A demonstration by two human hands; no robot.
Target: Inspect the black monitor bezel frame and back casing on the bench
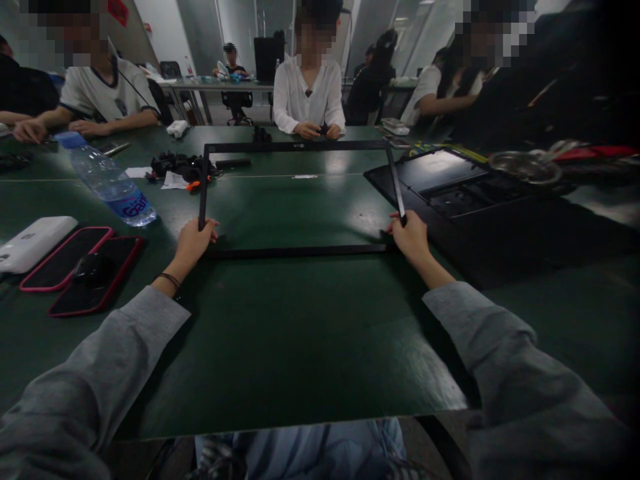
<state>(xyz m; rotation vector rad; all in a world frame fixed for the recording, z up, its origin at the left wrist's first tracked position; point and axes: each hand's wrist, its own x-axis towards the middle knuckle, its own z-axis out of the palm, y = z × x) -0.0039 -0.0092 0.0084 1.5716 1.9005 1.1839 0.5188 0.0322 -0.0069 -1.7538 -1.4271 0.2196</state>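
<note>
A thin black rectangular screen bezel (300, 146) spans the space between my two hands, and the green tabletop shows through its opening. A small light logo sits in the middle of its far bar. My left hand (194, 241) is closed around the left bar near its lower corner. On the other side, my right hand (411, 237) grips the right bar, also low down. The near bar runs just above the table between my wrists; whether it touches the surface I cannot tell.
Left of me are a water bottle (111, 180), a white device (37, 243) and two red-edged phones (67, 259), one under a black mouse (94, 268). Black laptop parts (480, 207) lie at right. Dark cables (175, 165) sit beyond. A person (309, 97) sits opposite, others alongside.
</note>
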